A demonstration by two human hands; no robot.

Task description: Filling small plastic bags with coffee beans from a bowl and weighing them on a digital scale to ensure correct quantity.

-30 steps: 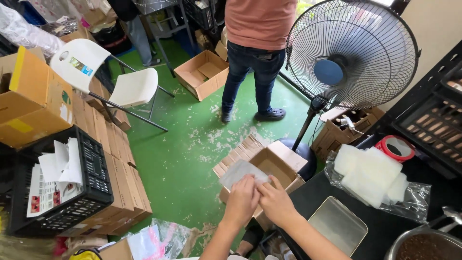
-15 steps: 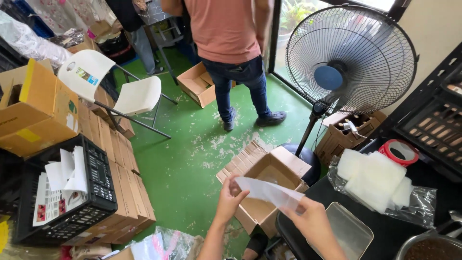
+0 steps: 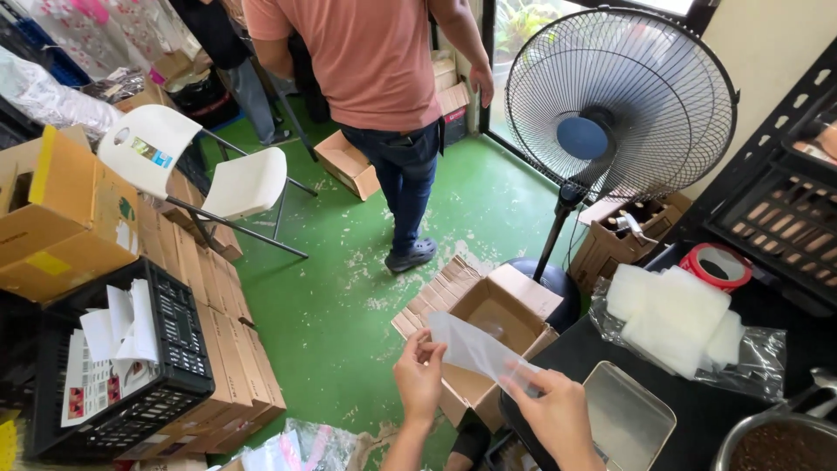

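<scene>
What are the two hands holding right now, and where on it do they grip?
A clear plastic bag: the left hand pinches its upper-left end with the fingers, and the right hand holds its lower-right end.

A large tan cardboard box (image 3: 57, 218) with a yellow tape strip fills the left edge of the frame, a small pale label on its side. Below it, a black plastic crate (image 3: 166, 358) holds white printed sheets (image 3: 118, 336) with red and black marks. Flat brown cartons (image 3: 222, 323) lie stacked in a row beside the crate. At lower centre an open brown box (image 3: 488, 318) stands on the green floor, flaps spread. A smaller open box (image 3: 347, 164) sits at upper centre. Right of centre, another open carton (image 3: 623, 234) holds bottles. A clear plastic bag (image 3: 689, 323) of white foam pieces lies on the dark tabletop (image 3: 697, 410) at right. The white chair back (image 3: 144, 144) at upper left carries a small coloured sticker (image 3: 152, 153).
</scene>
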